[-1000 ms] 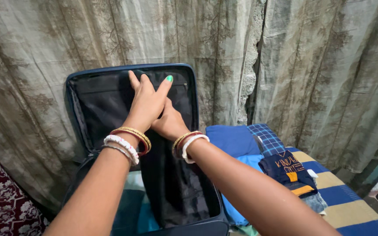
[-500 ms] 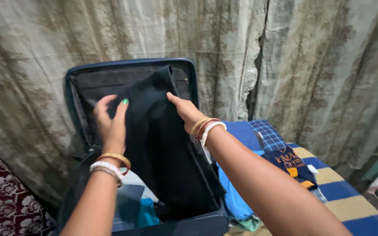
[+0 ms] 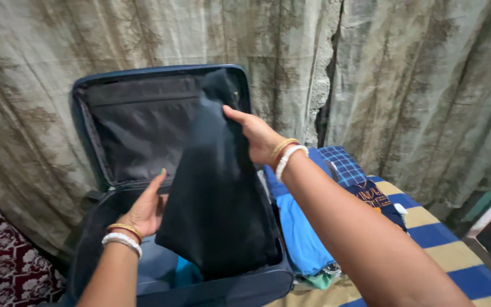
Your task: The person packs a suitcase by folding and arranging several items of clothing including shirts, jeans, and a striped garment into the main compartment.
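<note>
A dark blue suitcase (image 3: 86,85) lies open, its lid leaning upright against a curtain. A black fabric divider flap (image 3: 217,199) hangs from the lid down over the base. My right hand (image 3: 257,133) grips the flap's right edge near the top. Lower down, my left hand (image 3: 146,207) is at the flap's lower left edge, fingers tucked behind it. Both wrists wear bangles. Folded blue and teal clothes (image 3: 169,267) lie in the suitcase base beneath the flap.
A pile of folded clothes (image 3: 342,187), blue, checked and dark printed, sits right of the suitcase on a blue and yellow striped bedsheet (image 3: 444,250). A patterned grey curtain (image 3: 399,85) hangs behind. A maroon floral cloth (image 3: 1,267) lies at the lower left.
Both hands came down from the top of the lid. The black flap was pulled away from the lid and swung right; my left hand dropped to its lower edge.
</note>
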